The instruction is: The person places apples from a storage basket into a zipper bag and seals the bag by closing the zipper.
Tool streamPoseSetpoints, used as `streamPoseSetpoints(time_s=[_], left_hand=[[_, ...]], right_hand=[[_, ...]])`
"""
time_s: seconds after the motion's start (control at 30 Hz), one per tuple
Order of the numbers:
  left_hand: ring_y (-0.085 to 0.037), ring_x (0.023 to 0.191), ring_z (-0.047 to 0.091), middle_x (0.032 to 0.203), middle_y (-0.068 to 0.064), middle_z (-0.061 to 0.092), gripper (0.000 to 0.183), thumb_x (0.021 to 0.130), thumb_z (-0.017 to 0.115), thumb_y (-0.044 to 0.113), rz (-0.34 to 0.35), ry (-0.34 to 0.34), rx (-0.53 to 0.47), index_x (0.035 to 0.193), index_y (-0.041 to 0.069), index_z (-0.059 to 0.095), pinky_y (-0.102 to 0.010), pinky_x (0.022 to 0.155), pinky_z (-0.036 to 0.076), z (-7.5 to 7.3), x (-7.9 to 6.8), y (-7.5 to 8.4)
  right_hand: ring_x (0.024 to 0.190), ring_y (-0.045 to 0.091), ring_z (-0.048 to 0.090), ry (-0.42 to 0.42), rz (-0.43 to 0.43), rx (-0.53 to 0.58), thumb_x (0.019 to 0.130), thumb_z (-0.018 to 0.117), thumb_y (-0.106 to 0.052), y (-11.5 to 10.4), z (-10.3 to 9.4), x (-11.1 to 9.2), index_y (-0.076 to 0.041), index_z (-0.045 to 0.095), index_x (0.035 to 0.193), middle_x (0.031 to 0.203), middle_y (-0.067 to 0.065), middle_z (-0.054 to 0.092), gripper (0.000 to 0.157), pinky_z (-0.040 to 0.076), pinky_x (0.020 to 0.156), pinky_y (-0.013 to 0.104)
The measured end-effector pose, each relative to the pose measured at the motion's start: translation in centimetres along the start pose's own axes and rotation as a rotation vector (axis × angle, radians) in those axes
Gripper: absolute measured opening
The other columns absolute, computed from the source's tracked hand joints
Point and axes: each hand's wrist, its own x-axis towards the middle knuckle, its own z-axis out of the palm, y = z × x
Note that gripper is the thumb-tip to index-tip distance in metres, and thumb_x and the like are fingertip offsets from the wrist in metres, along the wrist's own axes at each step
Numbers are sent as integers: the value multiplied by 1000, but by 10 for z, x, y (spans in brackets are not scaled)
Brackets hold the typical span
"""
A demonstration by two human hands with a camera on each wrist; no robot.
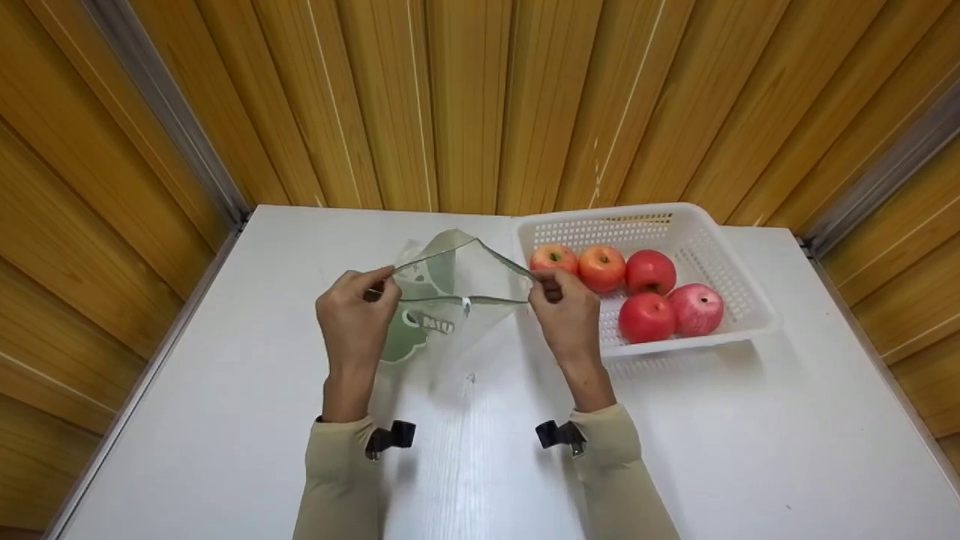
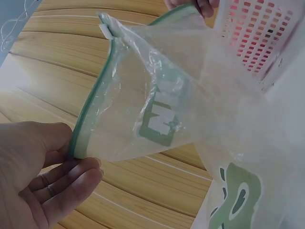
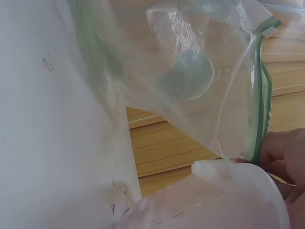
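A clear zip-top plastic bag with a green rim and green printing hangs between both hands, its mouth spread wide. My left hand pinches the left corner of the rim between thumb and fingers. At the opposite corner, my right hand pinches the rim, just in front of the white basket. In the left wrist view the bag shows a white slider on its green zip edge. The right wrist view has the bag too, with the right hand partly cut off by the frame edge.
A white perforated basket stands at the back right of the white table. Several red apples, one a red apple, and a paler streaked pink fruit lie in it. Yellow wood-slat walls enclose the table.
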Motion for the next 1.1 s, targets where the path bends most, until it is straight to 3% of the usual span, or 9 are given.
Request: streamPoseSetpoints(time_s=[0.37,0.57,0.73,0.9,1.1], left_hand=[[-21,67,68,75,-10,70,9,84,76,-3,-71,73,16,87,-1,83,-22,62,49,-13,6,-9],[-22,69,71,81,-11,73,10,85,72,-4,-42,70,-11,89,-2,82,-14,66,50,-14,5,-10],[-20,69,72,82,-9,75,8,88,73,-4,-9,60,-57,91,-2,80,-17,65,54,-6,2,-5],[-17,67,70,81,-7,77,5,91,76,2,-11,2,-88,91,0,81,-25,63,56,9,-3,0],[-14,66,72,81,-5,78,5,93,78,3,-55,-39,-141,94,1,82,-17,61,53,19,-7,-3]], right_hand=[[78,22,66,-66,44,2,91,74,0,5,-14,3,-2,82,102,87,8,76,14,56,72,26],[78,22,68,-39,1,10,89,74,2,2,-11,2,0,81,99,88,9,76,12,56,73,24],[76,23,68,-11,-56,48,92,75,2,0,-6,2,3,79,100,87,10,75,9,56,72,23],[74,22,68,-17,-45,51,94,77,0,-1,-3,0,3,79,98,85,9,76,6,56,70,21],[74,23,68,-21,-50,55,94,77,0,0,-1,0,3,79,99,85,9,76,6,56,70,21]])
